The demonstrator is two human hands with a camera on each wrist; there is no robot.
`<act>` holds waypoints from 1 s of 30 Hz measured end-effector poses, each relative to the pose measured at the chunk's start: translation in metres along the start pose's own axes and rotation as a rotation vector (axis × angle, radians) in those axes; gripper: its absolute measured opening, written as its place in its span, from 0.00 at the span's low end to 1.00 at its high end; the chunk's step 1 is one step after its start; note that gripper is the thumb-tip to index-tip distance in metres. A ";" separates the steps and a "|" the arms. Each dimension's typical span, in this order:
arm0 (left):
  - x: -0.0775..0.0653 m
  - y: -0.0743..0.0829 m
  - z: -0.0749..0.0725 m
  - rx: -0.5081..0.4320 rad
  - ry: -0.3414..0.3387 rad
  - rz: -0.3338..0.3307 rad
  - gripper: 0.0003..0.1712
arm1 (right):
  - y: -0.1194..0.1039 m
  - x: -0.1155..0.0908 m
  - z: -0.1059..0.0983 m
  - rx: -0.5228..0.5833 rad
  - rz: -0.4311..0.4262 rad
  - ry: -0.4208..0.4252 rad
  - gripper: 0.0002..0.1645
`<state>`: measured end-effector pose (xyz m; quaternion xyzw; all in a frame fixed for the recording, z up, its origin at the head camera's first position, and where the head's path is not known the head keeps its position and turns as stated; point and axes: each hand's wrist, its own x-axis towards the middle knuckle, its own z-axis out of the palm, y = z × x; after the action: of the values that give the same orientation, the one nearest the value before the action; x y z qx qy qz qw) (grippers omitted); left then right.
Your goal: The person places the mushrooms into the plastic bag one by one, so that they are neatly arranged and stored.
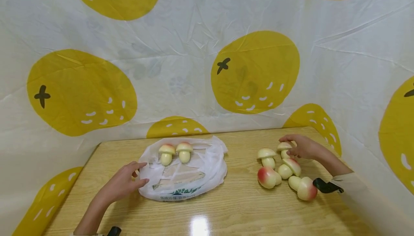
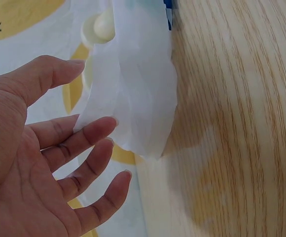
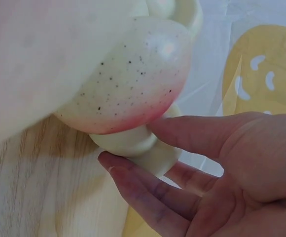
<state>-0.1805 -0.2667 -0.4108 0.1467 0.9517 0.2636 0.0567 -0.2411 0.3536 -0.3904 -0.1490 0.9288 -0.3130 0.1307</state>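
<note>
A white plastic bag (image 1: 215, 171) with green print lies spread on the table at left centre. Two toy mushrooms, one of them the left mushroom (image 1: 166, 158), rest at its far side. My left hand (image 1: 124, 180) is at the bag's left edge, thumb and fingers apart; in the left wrist view the fingertips (image 2: 108, 123) touch the white film (image 2: 138, 89). At the right, my right hand (image 1: 302, 147) holds the rearmost mushroom (image 1: 284, 146) of a group, thumb on one side and fingers on the other. A speckled cap (image 3: 133, 74) partly hides that mushroom in the right wrist view.
Several more mushrooms lie close together in front of the right hand, among them a red-capped mushroom (image 1: 267, 177) and the nearest mushroom (image 1: 305, 188). A white cloth (image 1: 181, 85) with yellow fruit shapes hangs behind and beside the wooden table (image 1: 239, 207).
</note>
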 end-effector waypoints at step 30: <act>-0.001 -0.001 -0.001 0.002 0.014 0.004 0.36 | 0.011 0.006 -0.010 0.353 0.054 -0.044 0.38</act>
<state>-0.1794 -0.2680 -0.4104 0.1467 0.9520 0.2639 0.0496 -0.2519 0.3652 -0.3901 -0.1056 0.8599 -0.4645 0.1833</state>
